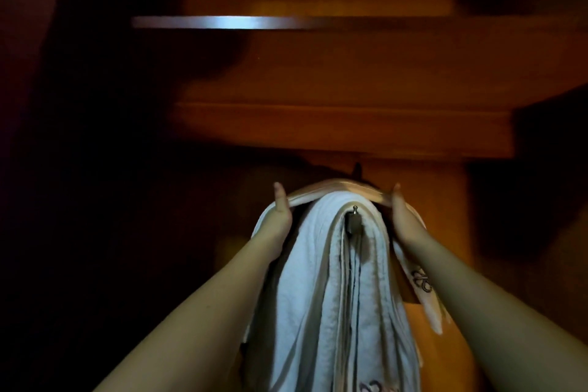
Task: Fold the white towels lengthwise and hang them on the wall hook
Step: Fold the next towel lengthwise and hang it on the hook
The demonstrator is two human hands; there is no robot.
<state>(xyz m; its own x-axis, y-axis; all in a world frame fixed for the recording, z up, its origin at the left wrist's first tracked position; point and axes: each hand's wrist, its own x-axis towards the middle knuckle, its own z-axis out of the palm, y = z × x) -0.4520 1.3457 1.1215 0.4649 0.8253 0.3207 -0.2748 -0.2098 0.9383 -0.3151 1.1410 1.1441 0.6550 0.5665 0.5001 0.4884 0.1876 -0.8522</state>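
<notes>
Both arms are up and reaching at the wooden wall [366, 73], and it is dim in here, warm orange light on the panelling. The left hand [280, 216] grips the left end of a folded white towel [334, 189], thumb up over the top edge, fingers tucked beneath and out of sight. The right hand [402, 216] holds the other end the same way, thumb [396, 189] raised along the fold. Between them that towel arches over the top of the pile, its right tail hanging down past the right wrist with an embroidered motif [421, 278] showing.

Beneath the arch, a thick bundle of hanging towels [318, 296] already drapes over the metal wall hook [353, 219], whose small knobbed tip pokes out through the folds. The bundle falls straight down between the forearms, out past the bottom edge. Whether the held towel touches the hook itself, I cannot tell. Above, a wooden shelf [318, 124] juts out, and higher up a pale strip of light [229, 22] gleams.
</notes>
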